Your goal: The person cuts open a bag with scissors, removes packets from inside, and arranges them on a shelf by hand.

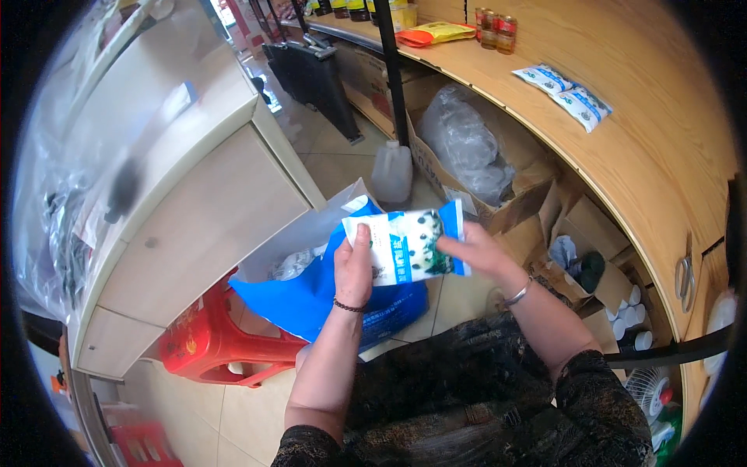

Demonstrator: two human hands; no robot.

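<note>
Between my two hands is a flat white and blue plastic packet with pandas printed on it. My left hand grips its left end, with the thumb across the front. At the other end, my right hand pinches the blue edge. What the packet contains does not show. Just below and behind it stands a large blue bag, its top gaping, with clear plastic-wrapped goods inside. Two similar white and blue packets lie side by side on the wooden shelf to the right.
A red plastic stool is at the left, beside a pale cabinet. Small jars and a yellow-orange packet sit on the shelf. Under it are cardboard boxes and a translucent jug. Scissors hang at right.
</note>
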